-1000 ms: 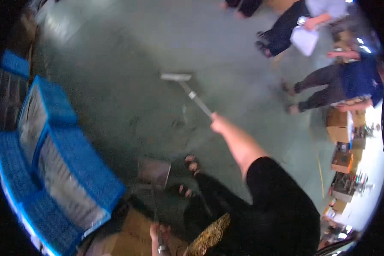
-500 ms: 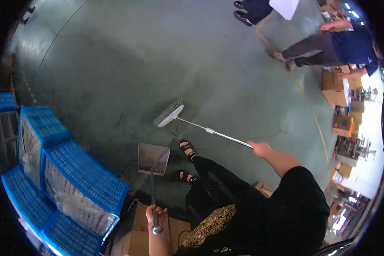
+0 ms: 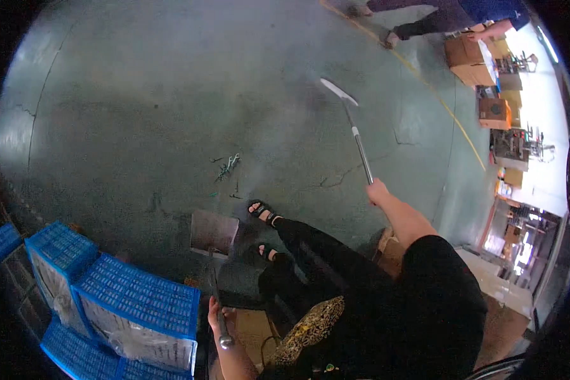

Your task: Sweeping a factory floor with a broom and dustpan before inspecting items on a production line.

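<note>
Left fingers point(image 3: 214, 309) grip a dustpan point(image 3: 214, 229), right fingers point(image 3: 373, 187) a broom point(image 3: 363, 152), over yellow-lined green floor point(image 3: 133, 145).

Grey-green floor point(image 3: 139, 126), cracked in places, carries yellow line point(image 3: 447, 111), small scattered debris point(image 3: 225, 168); dustpan point(image 3: 213, 230) nearby.

The broom point(image 3: 362, 152) extends ahead of the right hand point(image 3: 378, 192); the dustpan point(image 3: 212, 231) is ahead of the left hand point(image 3: 228, 320), debris point(image 3: 222, 172) beyond it on the floor point(image 3: 171, 95). Packs point(image 3: 139, 294) stand left of both.
</note>
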